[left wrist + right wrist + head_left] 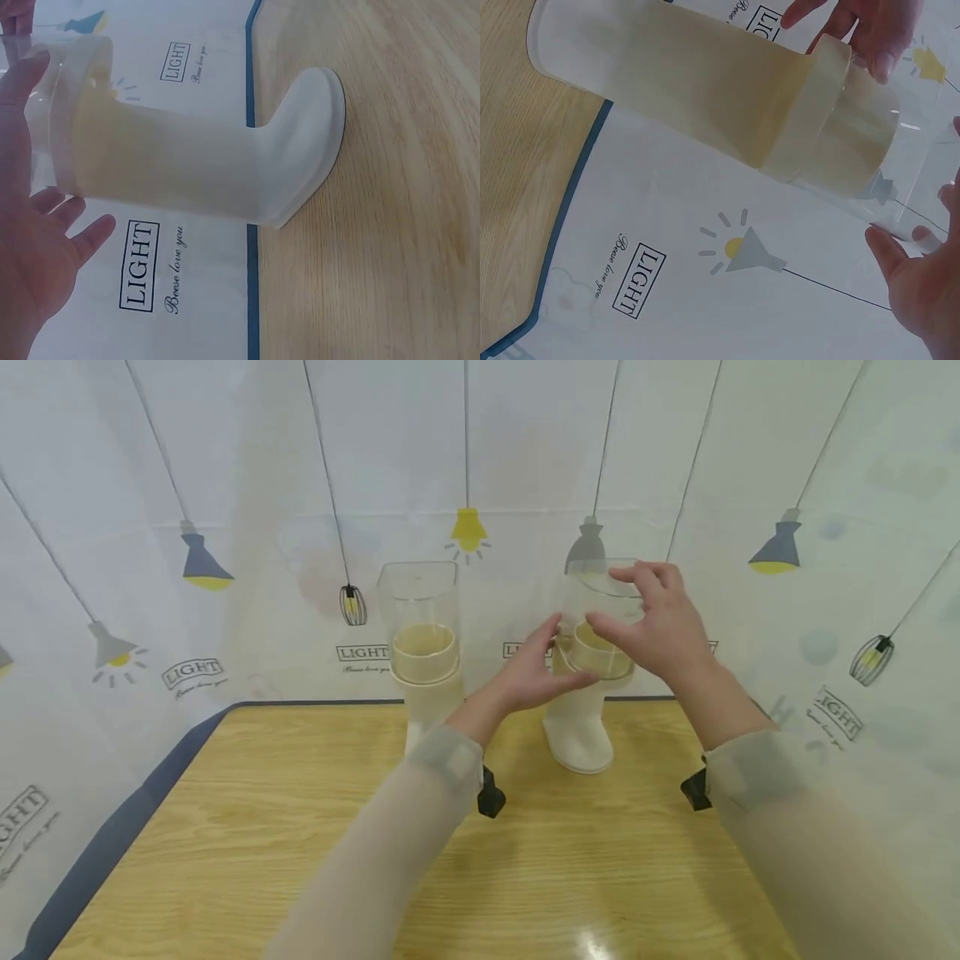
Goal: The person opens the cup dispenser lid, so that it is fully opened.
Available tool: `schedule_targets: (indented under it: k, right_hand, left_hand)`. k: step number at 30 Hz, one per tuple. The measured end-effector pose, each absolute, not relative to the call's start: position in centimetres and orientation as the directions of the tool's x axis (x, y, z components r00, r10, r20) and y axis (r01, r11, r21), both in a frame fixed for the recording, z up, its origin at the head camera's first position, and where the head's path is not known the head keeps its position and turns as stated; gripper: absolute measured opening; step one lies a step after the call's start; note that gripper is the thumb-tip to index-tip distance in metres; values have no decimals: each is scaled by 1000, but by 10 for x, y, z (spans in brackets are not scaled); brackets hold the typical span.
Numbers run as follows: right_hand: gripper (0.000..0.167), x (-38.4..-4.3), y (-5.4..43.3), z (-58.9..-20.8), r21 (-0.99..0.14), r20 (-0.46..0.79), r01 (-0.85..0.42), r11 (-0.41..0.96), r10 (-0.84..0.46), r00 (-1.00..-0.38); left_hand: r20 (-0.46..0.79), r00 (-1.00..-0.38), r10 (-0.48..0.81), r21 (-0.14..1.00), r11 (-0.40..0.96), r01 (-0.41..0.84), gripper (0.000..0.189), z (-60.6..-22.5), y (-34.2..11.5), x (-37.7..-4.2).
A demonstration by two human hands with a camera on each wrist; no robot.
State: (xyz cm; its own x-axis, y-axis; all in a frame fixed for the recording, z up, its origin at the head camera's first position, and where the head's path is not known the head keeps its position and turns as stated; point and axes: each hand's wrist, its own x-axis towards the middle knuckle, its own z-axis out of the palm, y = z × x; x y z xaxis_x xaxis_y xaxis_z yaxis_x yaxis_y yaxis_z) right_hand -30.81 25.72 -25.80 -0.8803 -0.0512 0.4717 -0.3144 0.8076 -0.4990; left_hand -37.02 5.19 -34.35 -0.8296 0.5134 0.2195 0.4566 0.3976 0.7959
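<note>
A white boot-shaped dispenser (587,727) stands upright on the table, with a collar and a clear container (906,135) on top. My left hand (528,672) holds the lower part of the clear container from the left, by the collar (84,120), thumb across the near side and some fingers spread. Higher up, my right hand (663,622) grips the clear container near its top between thumb and fingers from the right. A matching dispenser (429,672) with its own clear container (420,589) stands to the left, its foot partly hidden behind my left forearm.
The wooden table (300,827) ends at a dark blue edge close behind both dispensers. A white cloth backdrop (277,527) printed with lamps hangs behind it. Black wrist mounts (491,797) sit under my sleeves.
</note>
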Motion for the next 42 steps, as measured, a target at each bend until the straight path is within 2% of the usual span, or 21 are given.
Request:
schedule_targets:
  k: [5, 12, 25, 34, 42]
  right_hand:
    - [71, -309, 259, -261, -526, 484, -341, 779, -56, -873]
    - [69, -307, 265, -263, -562, 478, -355, 747, -57, -877]
    - [65, -308, 269, -266, -626, 499, -397, 671, -47, -865]
    - [61, -305, 270, -269, -682, 503, -430, 592, -46, -863]
    - [60, -304, 271, -270, -697, 494, -428, 575, -48, -868]
  left_hand:
    - [195, -851, 488, 838, 367, 403, 121, -346, 59, -372]
    - [224, -870, 439, 859, 333, 389, 115, -356, 67, -370]
    - [304, -907, 292, 848, 351, 397, 114, -365, 76, -349]
    - [324, -915, 239, 834, 385, 396, 113, -371, 79, -339]
    - [328, -921, 210, 822, 418, 388, 112, -370, 80, -329]
